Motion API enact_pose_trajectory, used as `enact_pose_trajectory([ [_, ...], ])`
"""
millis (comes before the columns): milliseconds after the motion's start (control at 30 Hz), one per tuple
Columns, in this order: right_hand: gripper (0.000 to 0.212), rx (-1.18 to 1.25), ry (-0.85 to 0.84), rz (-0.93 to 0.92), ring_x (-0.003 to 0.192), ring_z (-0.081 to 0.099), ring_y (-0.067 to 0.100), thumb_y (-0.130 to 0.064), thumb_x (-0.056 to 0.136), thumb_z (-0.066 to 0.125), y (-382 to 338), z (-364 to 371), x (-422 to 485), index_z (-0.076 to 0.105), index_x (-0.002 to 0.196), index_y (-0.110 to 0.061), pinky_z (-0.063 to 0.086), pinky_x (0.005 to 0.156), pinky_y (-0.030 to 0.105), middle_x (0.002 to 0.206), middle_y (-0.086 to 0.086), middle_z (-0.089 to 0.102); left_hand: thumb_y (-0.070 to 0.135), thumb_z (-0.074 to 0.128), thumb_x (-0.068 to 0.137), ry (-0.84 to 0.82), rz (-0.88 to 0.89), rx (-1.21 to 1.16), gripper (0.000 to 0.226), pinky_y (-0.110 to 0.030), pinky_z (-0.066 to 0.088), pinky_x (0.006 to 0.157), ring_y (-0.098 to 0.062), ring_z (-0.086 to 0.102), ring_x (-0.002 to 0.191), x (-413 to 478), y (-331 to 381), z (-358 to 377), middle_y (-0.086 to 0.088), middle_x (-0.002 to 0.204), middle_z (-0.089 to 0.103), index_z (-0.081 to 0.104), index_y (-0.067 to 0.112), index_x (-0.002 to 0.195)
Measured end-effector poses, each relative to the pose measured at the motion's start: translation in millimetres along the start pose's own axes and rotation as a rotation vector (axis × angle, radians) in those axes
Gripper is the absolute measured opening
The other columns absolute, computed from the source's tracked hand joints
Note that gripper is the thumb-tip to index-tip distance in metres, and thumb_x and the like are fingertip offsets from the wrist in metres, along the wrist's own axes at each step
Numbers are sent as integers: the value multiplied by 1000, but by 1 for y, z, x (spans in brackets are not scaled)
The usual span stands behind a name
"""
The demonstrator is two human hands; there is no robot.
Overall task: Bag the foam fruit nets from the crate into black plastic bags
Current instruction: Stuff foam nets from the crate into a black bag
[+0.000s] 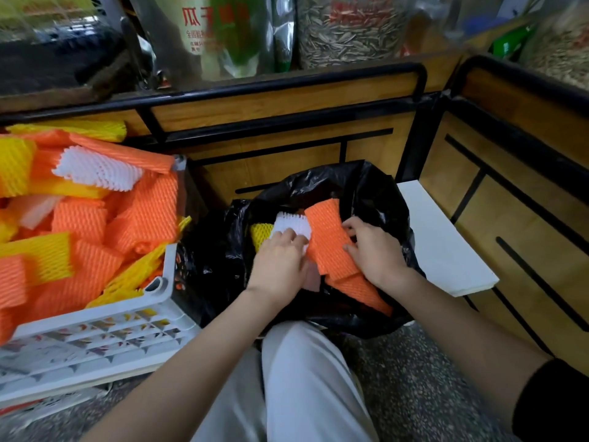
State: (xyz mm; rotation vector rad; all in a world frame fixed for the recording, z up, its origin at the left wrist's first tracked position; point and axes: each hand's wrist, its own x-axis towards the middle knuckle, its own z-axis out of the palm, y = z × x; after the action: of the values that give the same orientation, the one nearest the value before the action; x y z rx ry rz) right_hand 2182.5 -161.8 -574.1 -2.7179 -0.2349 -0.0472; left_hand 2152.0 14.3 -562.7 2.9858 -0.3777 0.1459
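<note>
Soft, even indoor light from above, fairly bright, shadows faint. The black bag [376,193] around the left hand [280,263] and right hand [373,250] shows small glints on its creases. Beyond the hands the clear seed packets [347,30] are smeared and glary; the black rail [287,82] bows with wide-angle distortion.

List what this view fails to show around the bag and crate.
- Head view: lower contents of the black plastic bag, covered by the left hand, right hand and orange net.
- Head view: left end of the crate, cut off by the frame edge.
- Head view: whether the left hand grips or only presses the white net; its back hides the fingertips.
</note>
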Motion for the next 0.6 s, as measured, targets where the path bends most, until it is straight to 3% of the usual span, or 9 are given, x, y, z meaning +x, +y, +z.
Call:
enact_pose_trajectory([
  [100, 47, -30, -78, -86, 116, 51, 23, -17, 95, 51, -5, -4, -8, 38, 140, -19, 47, 86, 38, 130, 5, 52, 15, 49, 91, 183, 30, -98, 32, -34, 33, 90, -27, 46, 111, 0, -13, -18, -7, 122, 51, 54, 13, 123],
  [200, 51, -60, -6, -138, 124, 40, 23, -16, 95, 50, -5, -15, -19, 34, 142, -16, 41, 94, 34, 136, 4, 44, 15, 47, 94, 227, 108, -201, 37, -33, 27, 105, -21, 36, 132, 6, -10, -29, -3, 141, 43, 50, 16, 131],
  [300, 56, -201, 240, -153, 126, 37, 27, -15, 87, 62, 3, -31, -25, 39, 139, -17, 33, 102, 37, 137, 7, 43, 25, 36, 100, 86, 222, -127, 46, -34, 12, 115, -20, 14, 144, 17, 11, -21, -1, 155, 21, 30, 20, 145],
  [433, 69, -352, 127, -29, 137, 23, 28, -23, 85, 66, 20, -44, -16, 29, 144, -26, 24, 110, 39, 149, 11, 27, 33, 23, 102, -112, 208, 18, 51, -36, 4, 117, -20, -1, 146, 26, 35, 7, 0, 159, 5, 11, 22, 150],
  [500, 62, -355, 85, -8, 135, 27, 28, -22, 87, 64, 26, -45, -8, 34, 141, -26, 27, 108, 38, 147, 10, 29, 34, 22, 102, -156, 205, 45, 51, -38, 3, 117, -22, -2, 146, 26, 39, 15, 0, 159, 5, 11, 22, 150],
  [600, 35, -292, 98, -19, 121, 43, 25, -23, 92, 58, 36, -49, 3, 51, 125, -21, 36, 95, 34, 131, 5, 46, 35, 21, 102, -187, 204, 80, 50, -39, 2, 118, -23, -3, 146, 25, 40, 21, -1, 159, 4, 12, 22, 150],
])
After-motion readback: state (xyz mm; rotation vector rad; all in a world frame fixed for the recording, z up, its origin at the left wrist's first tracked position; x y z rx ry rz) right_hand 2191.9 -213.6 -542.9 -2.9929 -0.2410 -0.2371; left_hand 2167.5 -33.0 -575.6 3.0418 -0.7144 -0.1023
